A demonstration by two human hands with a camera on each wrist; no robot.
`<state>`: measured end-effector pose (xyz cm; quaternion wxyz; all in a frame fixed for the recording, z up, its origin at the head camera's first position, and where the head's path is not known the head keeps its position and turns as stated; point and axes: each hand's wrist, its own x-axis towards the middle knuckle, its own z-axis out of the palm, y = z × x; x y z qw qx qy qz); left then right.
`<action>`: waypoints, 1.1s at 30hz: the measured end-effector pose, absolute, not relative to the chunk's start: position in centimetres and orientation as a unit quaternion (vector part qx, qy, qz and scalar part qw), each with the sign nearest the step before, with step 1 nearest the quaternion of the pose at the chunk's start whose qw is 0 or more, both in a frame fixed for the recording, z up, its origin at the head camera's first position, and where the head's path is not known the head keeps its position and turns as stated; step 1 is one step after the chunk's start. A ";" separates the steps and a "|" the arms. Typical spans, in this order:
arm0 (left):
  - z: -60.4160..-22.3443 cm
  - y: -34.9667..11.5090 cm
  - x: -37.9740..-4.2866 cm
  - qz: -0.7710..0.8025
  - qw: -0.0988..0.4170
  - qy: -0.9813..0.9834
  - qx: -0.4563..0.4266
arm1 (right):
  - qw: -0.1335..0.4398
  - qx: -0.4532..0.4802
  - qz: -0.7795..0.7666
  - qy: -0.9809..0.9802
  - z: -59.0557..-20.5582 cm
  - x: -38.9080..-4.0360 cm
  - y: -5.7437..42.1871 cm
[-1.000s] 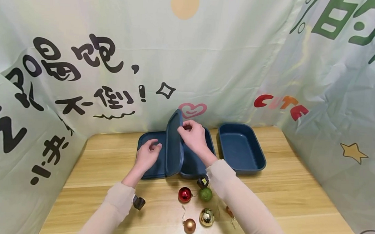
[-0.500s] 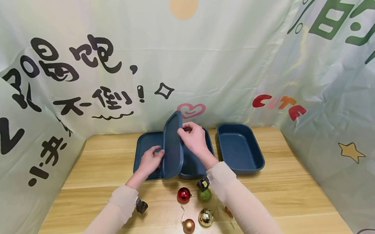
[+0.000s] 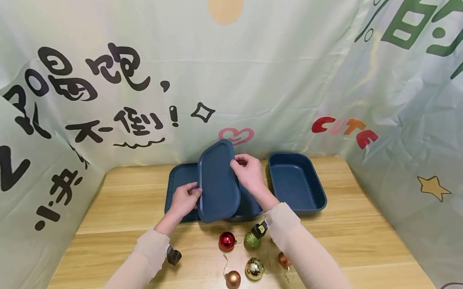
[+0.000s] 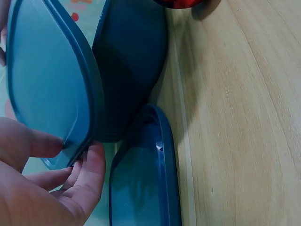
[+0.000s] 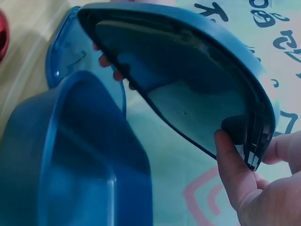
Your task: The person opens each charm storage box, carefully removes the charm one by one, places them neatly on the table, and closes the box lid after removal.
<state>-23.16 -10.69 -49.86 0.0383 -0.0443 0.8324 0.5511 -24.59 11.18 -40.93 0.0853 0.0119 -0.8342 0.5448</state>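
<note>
Both hands hold a dark blue rectangular lid (image 3: 218, 183), tilted above a blue box (image 3: 248, 208) at the middle of the table. My left hand (image 3: 185, 199) pinches the lid's left edge; in the left wrist view the thumb (image 4: 47, 144) lies on one face and the fingers curl behind. At the far right edge, my right hand (image 3: 249, 172) grips the lid between thumb and fingers. The right wrist view shows the lid's rimmed underside (image 5: 188, 89) and the open box (image 5: 28, 127) beside it. A second lid (image 3: 182, 173) lies flat at left, partly hidden.
Another open blue box (image 3: 318, 207) stands to the right. Nearer me lie several bauble ornaments: red (image 3: 227, 241), green (image 3: 252, 241), shiny gold (image 3: 254, 269), matte gold (image 3: 233, 279) and an orange one (image 3: 284, 259) beside the right sleeve. Printed cloth (image 3: 258, 88) hangs around the table.
My left hand has moved right and taken hold of the lid's left edge. The lid has turned from near upright to leaning over the middle box, its right side swung rightward with my right hand.
</note>
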 end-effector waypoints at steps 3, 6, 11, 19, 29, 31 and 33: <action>-49.9 -10.7 -23.1 0.549 0.037 0.834 -0.040 | 0.086 0.011 0.541 -0.837 -41.3 -24.6 11.8; -49.9 -10.6 -23.1 0.550 0.038 0.833 -0.039 | 0.083 0.006 0.532 -0.843 -41.7 -24.6 12.5; -49.7 -10.3 -23.0 0.550 0.029 0.834 -0.032 | 0.070 -0.007 0.518 -0.853 -42.5 -24.7 13.9; -49.2 -9.5 -22.9 0.546 0.019 0.838 -0.005 | 0.079 -0.024 0.478 -0.874 -44.6 -25.2 15.7; -49.2 -8.4 -22.8 0.544 0.011 0.839 0.016 | 0.089 -0.026 0.443 -0.892 -45.8 -25.2 16.7; -49.2 -8.2 -22.8 0.544 0.009 0.839 0.018 | 0.094 -0.023 0.435 -0.895 -46.0 -25.1 16.9; -49.3 -8.0 -22.8 0.544 0.009 0.839 0.018 | 0.099 -0.022 0.430 -0.897 -46.2 -25.1 17.1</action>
